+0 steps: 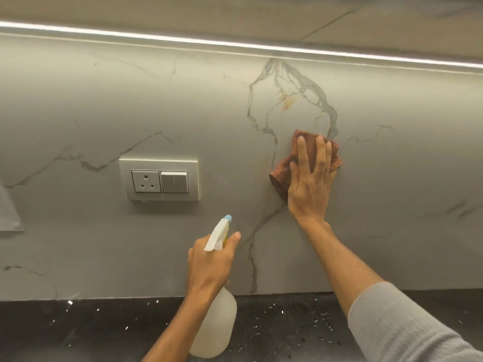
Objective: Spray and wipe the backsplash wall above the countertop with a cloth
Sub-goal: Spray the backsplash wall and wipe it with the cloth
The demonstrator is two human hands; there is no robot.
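The backsplash wall (104,105) is grey marble with darker veins and fills most of the head view. My right hand (309,184) presses a brown-orange cloth (283,168) flat against the wall, right of centre, fingers spread over it. A small orange-brown stain (288,102) shows on the wall above the cloth. My left hand (209,267) grips a translucent white spray bottle (218,325) by its neck, low in the middle. Its white nozzle with a blue tip (226,218) points up toward the wall, and my index finger lies alongside the trigger.
A socket and switch plate (159,178) sits on the wall left of the bottle. The black speckled countertop (78,327) runs along the bottom. A light strip (183,39) glows under the cabinet above. A grey object (9,215) hangs at the far left edge.
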